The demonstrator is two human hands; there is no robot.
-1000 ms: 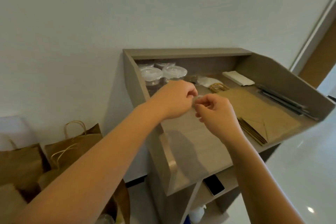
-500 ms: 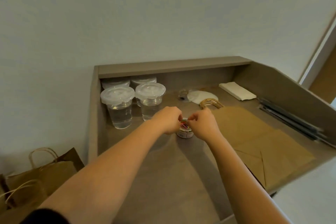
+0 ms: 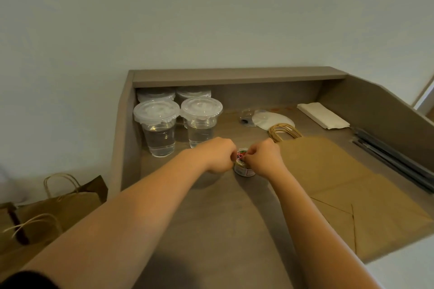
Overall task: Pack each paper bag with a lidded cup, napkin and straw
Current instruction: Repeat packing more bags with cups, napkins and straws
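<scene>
Several lidded clear cups of water stand at the back left of the counter, with one front cup (image 3: 158,129) beside another (image 3: 200,124). A white napkin stack (image 3: 321,115) lies at the back right, and dark straws (image 3: 394,159) run along the right wall. Flat brown paper bags (image 3: 340,183) lie on the right half. A small round tin (image 3: 244,169) with colourful bits inside sits mid-counter. My left hand (image 3: 218,156) curls against its left side. My right hand (image 3: 264,158) pinches at its top rim; what the fingertips hold is hidden.
The counter (image 3: 211,230) has raised walls at the left, back and right. A white disc (image 3: 273,119) and a small clear item (image 3: 246,119) lie behind the bag handles (image 3: 284,131). Upright brown bags (image 3: 58,204) stand on the floor to the left.
A second ago both hands were pinched together above the counter. They have come down to the small tin and have held there for the last half second.
</scene>
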